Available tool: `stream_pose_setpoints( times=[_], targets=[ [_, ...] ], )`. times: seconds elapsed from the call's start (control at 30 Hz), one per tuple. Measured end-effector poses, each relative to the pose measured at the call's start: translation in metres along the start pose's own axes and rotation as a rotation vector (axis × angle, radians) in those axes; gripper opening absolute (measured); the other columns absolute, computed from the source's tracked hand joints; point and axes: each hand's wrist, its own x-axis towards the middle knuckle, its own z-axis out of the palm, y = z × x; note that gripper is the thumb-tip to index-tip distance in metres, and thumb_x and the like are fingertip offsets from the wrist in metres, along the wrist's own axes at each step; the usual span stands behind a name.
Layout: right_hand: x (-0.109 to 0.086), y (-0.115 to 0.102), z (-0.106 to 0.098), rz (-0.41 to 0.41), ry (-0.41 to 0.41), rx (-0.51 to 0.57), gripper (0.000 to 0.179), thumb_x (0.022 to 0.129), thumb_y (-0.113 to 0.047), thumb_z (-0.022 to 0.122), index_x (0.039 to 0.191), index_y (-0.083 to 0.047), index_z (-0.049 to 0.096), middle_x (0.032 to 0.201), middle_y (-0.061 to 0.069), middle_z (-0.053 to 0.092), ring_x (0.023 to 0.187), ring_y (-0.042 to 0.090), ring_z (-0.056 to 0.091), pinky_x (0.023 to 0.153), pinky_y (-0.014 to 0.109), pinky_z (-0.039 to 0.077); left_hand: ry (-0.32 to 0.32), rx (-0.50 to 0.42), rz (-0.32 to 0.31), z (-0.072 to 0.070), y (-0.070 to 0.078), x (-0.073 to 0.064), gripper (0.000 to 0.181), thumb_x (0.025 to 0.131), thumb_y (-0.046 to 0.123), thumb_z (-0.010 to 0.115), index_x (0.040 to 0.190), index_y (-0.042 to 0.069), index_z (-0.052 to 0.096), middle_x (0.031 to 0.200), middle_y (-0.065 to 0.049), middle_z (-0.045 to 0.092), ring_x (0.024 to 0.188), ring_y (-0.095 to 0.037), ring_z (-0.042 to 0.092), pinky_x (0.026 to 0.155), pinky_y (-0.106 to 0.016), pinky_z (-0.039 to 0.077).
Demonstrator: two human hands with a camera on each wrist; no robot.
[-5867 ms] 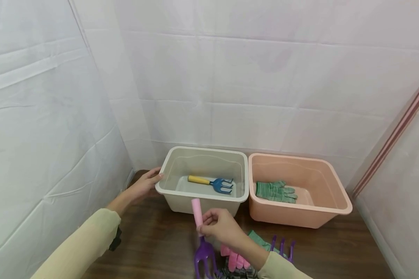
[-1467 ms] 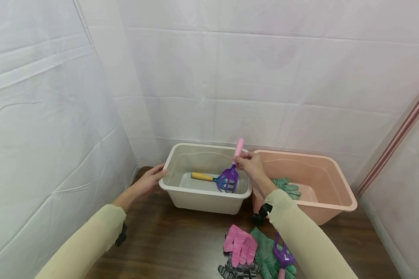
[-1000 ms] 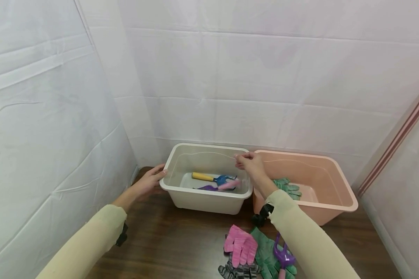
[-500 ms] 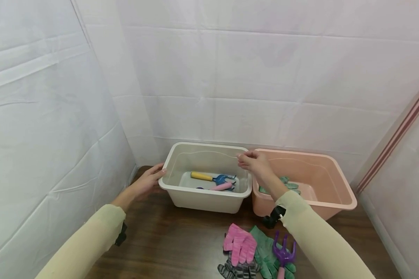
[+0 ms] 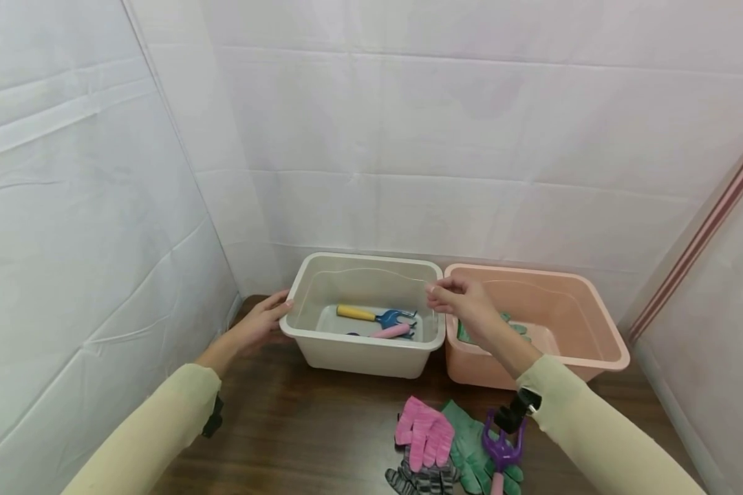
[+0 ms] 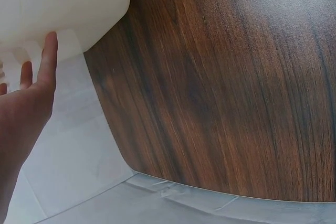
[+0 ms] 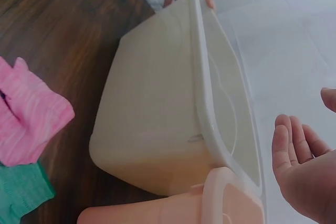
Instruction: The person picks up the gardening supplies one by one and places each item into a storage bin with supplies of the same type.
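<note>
My left hand [image 5: 263,323] holds the left end of the off-white basin [image 5: 359,356], thumb over the rim and fingers along the outer wall. Inside the basin lie a blue hand fork with a yellow handle [image 5: 356,313] and a second hand fork, whose pink handle [image 5: 390,331] shows; the front wall hides most of its purple head. My right hand [image 5: 470,306] hovers where the two basins meet, fingers loosely bent and holding nothing, as the right wrist view also shows. Beneath that hand is the peach basin [image 5: 569,371], with a partly hidden green glove [image 5: 463,333] inside.
On the brown wooden table [image 5: 297,426], a pink glove [image 5: 426,433], a grey-black patterned glove [image 5: 430,480] and a green glove [image 5: 467,440] lie in a pile. A purple hand fork [image 5: 501,454] with a pink handle lies on the green glove. White sheets [image 5: 371,137] surround the table.
My right hand carried the pink-handled purple fork from the table pile over the off-white basin and dropped it inside. Since then that hand has drawn slightly right. My left hand stays on the basin.
</note>
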Motion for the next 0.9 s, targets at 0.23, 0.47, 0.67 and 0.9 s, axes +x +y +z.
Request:
stream_pose_setpoints(
  times=[0.23,0.47,0.67,0.9],
  targets=[
    [-0.019,-0.004,-0.004,-0.007,-0.057,-0.002,0.039,0.104,-0.022,0.072,0.126,0.009,0.064,0.114,0.022,0.07,0.103,0.028,0.073,0.094,0.034,0.06,-0.014,0.003,0.012,-0.002,-0.001,-0.003,0.068,0.116,0.037,0.043,0.171,0.01,0.013,0.166,-0.033,0.027,0.143,-0.056,0.043,0.104,-0.064,0.051],
    [-0.037,-0.004,-0.019,-0.01,-0.042,-0.032,0.044,0.103,-0.024,0.073,0.13,0.009,0.062,0.12,0.024,0.068,0.104,0.024,0.073,0.095,0.034,0.06,-0.034,-0.015,0.003,0.007,-0.001,0.002,0.067,0.116,0.034,0.043,0.171,0.011,0.013,0.167,-0.032,0.026,0.144,-0.055,0.041,0.107,-0.068,0.046],
    [-0.051,-0.008,-0.028,-0.032,-0.023,-0.01,0.043,0.103,-0.019,0.072,0.13,0.013,0.06,0.111,0.013,0.071,0.098,0.02,0.074,0.093,0.034,0.061,-0.031,-0.019,0.013,0.011,0.0,0.009,0.066,0.116,0.034,0.043,0.171,0.01,0.015,0.166,-0.032,0.028,0.143,-0.055,0.043,0.107,-0.069,0.045],
    [-0.068,-0.009,-0.038,-0.04,-0.029,-0.056,0.045,0.103,-0.021,0.073,0.131,0.013,0.061,0.116,0.022,0.07,0.102,0.027,0.074,0.09,0.032,0.061,-0.035,-0.007,0.021,0.01,0.0,0.008,0.066,0.116,0.035,0.043,0.17,0.01,0.016,0.166,-0.032,0.028,0.143,-0.054,0.044,0.104,-0.066,0.05]
  ],
)
